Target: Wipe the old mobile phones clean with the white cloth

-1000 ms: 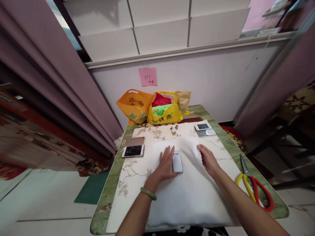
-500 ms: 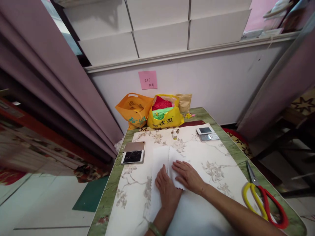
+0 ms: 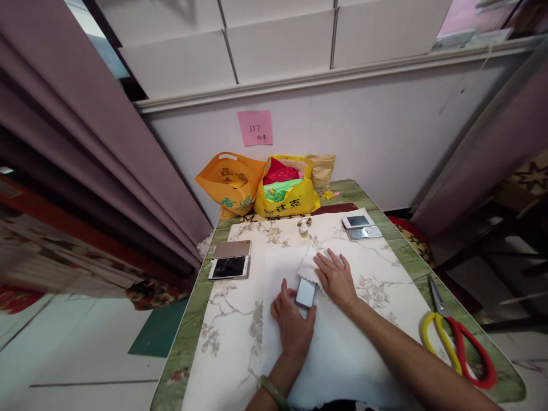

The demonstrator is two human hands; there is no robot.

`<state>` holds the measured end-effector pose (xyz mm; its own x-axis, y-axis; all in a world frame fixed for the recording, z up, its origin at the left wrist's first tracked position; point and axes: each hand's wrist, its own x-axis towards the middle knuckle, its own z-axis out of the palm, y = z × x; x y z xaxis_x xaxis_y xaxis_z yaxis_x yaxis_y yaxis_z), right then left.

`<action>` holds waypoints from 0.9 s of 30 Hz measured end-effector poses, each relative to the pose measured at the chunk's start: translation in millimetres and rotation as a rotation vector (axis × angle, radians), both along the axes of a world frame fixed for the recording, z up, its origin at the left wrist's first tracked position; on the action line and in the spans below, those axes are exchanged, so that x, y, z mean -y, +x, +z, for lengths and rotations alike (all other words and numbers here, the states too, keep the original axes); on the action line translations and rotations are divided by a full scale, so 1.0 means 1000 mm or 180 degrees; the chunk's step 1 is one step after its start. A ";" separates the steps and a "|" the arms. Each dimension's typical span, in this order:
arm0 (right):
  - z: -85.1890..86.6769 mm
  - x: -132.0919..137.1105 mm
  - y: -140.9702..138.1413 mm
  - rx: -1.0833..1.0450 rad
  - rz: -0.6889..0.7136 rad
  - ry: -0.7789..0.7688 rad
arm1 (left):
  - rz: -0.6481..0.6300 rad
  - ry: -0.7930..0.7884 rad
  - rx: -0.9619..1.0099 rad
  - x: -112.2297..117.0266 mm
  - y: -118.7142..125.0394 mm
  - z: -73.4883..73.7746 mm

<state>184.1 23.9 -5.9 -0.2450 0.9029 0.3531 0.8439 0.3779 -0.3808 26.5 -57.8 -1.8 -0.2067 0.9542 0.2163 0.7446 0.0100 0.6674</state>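
Note:
A small rectangular device (image 3: 305, 292), dark-edged with a pale, shiny face, lies on a white sheet (image 3: 280, 260). My left hand (image 3: 293, 326) curves around its near left side, steadying it between thumb and fingers. A white cloth (image 3: 308, 266) with a scalloped edge covers the device's far end. On that cloth lies my right hand (image 3: 337, 279), its fingers stretched out and slightly apart. Part of the cloth is hidden beneath the right palm.
Phones (image 3: 229, 267) lie at left, others (image 3: 363, 227) at far right. A small bottle (image 3: 303, 229) stands behind the sheet. Large scissors (image 3: 454, 337) rest on the right edge. An orange bag (image 3: 231, 177), a yellow bag (image 3: 287, 194) and a brown packet (image 3: 322, 170) stand at the back.
The cloth and my right hand have moved up and right, uncovering the small device. My left hand has gone from lying flat on the white material to curling around the device.

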 end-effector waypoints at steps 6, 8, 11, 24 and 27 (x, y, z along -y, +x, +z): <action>0.003 0.026 0.000 0.0467 0.1574 -0.0174 | -0.0042 0.0058 0.0150 0.000 -0.003 -0.004; 0.005 0.024 0.004 0.0576 0.1001 -0.0163 | -0.0022 0.0099 0.0147 0.000 -0.003 -0.004; 0.008 0.021 0.009 0.0730 0.1056 -0.0076 | -0.0016 0.0106 0.0136 0.000 -0.002 -0.003; -0.008 0.009 0.017 -0.0516 0.0241 -0.0329 | 0.0026 0.0286 0.0246 0.000 -0.005 -0.007; -0.010 -0.003 0.025 -0.1654 -0.0629 -0.0516 | 0.0034 0.0361 0.0268 0.000 -0.006 -0.004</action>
